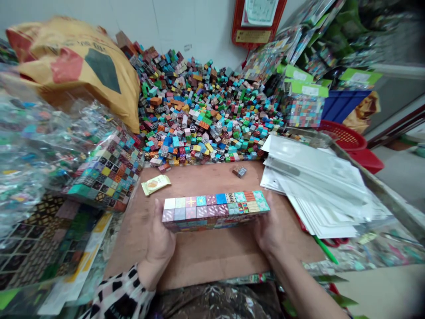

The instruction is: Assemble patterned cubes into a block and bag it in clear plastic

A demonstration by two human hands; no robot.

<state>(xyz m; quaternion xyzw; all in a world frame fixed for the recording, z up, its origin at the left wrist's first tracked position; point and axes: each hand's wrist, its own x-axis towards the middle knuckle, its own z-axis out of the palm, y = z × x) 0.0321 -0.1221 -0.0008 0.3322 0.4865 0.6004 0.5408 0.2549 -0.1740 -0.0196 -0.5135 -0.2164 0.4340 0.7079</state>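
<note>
A block of patterned cubes, two rows showing on its upper face, is held level above the brown board. My left hand grips its left end, and my right hand grips the right end; the fingers beneath and behind it are mostly hidden. Beyond the block, a small wrapped packet lies at the board's far left. Two or so joined cubes rest near the board's back edge.
Loose coloured cubes are heaped behind the board. Bagged cube blocks and a yellow sack stand left. White sheets overlap the board's right side, beside a green pen. A red basket sits farther right.
</note>
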